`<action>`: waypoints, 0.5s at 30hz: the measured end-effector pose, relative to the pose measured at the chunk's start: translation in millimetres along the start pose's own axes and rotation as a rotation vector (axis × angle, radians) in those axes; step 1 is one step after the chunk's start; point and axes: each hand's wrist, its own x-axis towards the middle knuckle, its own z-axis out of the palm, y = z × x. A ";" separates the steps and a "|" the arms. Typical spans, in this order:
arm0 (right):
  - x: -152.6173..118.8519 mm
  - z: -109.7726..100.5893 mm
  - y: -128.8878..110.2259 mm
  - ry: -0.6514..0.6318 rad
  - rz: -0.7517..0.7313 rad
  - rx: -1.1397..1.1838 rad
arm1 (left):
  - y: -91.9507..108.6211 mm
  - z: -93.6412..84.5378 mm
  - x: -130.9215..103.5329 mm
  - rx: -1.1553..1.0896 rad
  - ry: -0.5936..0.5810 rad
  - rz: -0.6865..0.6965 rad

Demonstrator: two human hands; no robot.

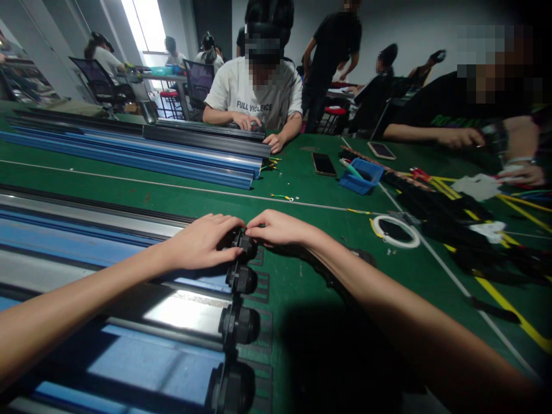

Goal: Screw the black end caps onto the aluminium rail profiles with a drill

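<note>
Black plastic fittings cap the ends of the blue and silver bars (172,333) on your near left, running from the centre down to six o'clock, and both your hands are at the farthest fitting (246,246). Your left hand (207,241) reaches in from eight o'clock, palm down above the bars, its thumb and forefinger parted around that fitting; you can't tell how firmly they grip. Your right hand (273,227) comes from four o'clock, thumb and forefinger pinched together at the fitting's upper edge, though whatever lies between the tips is too small to tell. Taking your hands as the dial's centre, a second stack of bars (129,155) lies at ten o'clock on the green table (310,198). A person in a white T-shirt (259,98) works at twelve. A dark phone (324,164) rests at two, with a blue tray (361,177) just to its right, and a white coil (395,232) sits at three. Another person, in black (448,109), leans in at two, beyond the tray.
</note>
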 end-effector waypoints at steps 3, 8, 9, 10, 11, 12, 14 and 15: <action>0.9 0.4 1.9 0.002 -0.001 0.000 | -0.4 0.4 0.4 -0.002 0.008 0.004; 1.2 0.5 3.6 -0.005 0.007 -0.005 | -1.4 0.9 0.8 -0.008 0.015 0.012; 0.9 0.4 3.6 -0.008 0.009 -0.006 | -1.6 1.2 0.8 -0.010 0.015 0.014; 0.5 0.3 3.4 -0.012 0.011 -0.007 | -1.7 1.4 0.8 -0.011 0.016 0.015; 0.1 0.2 3.1 -0.017 0.013 -0.005 | -1.8 1.6 0.9 -0.013 0.016 0.015; -0.2 0.1 2.6 -0.020 0.017 -0.002 | -1.8 1.9 0.9 -0.013 0.015 0.014; -0.3 0.1 1.4 -0.020 0.021 -0.001 | -1.7 2.3 1.1 -0.015 0.014 0.011; 0.0 0.2 0.7 -0.016 0.020 -0.003 | -1.6 2.5 1.2 -0.018 0.014 0.009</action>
